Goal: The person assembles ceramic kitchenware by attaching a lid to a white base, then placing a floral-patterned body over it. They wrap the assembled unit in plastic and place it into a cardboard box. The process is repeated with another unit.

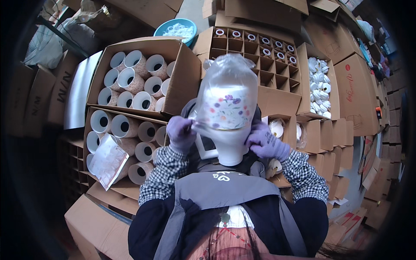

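Note:
A white vacuum jug (229, 143) with a floral print lies before my chest, its narrower white end pointing towards me. Its white handle (208, 152) sticks out on the left. A clear plastic bag (227, 70) covers the far, printed part of the jug, with its gathered end away from me. My left hand (180, 133), in a purple glove, pinches the bag's edge beside the jug. On the other side, my gloved right hand (268, 141) has curled fingers against the jug and the bag's edge; its fingertips are partly hidden.
Two cartons (191, 70) (126, 113) of patterned cylindrical shells stand left, a printed sheet (109, 162) on the nearer one. Ahead is a divided carton (250, 58) with white-rimmed pieces. A box of white lids (320, 87) and open cartons (312, 136) sit right. A blue basin (175, 31) holds white rings.

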A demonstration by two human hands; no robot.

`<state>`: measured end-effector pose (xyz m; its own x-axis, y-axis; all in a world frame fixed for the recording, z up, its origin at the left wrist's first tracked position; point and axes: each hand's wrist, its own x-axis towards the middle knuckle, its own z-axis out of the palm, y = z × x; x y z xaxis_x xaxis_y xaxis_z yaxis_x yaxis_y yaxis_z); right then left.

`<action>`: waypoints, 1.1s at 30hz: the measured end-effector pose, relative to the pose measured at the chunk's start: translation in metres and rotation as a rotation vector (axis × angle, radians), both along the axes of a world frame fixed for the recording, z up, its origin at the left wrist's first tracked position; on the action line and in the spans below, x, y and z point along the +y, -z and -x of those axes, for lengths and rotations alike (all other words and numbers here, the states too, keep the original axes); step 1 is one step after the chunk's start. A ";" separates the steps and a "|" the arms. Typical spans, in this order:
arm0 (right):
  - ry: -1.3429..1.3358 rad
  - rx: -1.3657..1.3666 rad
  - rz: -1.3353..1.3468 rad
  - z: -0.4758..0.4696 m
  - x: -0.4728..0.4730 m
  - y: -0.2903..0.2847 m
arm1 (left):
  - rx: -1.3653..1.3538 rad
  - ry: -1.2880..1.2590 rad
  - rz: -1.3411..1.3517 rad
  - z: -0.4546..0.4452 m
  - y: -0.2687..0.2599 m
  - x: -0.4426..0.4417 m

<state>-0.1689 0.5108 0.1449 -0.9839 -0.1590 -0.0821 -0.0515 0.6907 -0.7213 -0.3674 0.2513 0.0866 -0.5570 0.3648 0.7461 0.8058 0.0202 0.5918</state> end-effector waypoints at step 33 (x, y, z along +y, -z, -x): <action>-0.101 -0.183 -0.038 -0.054 -0.050 -0.019 | 0.059 0.005 0.492 -0.080 -0.010 -0.096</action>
<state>-0.1148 0.4611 0.1640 -0.9311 -0.2499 -0.2658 0.0075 0.7153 -0.6988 -0.2870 0.1555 0.0968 -0.5162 0.6840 0.5154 0.8387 0.2818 0.4661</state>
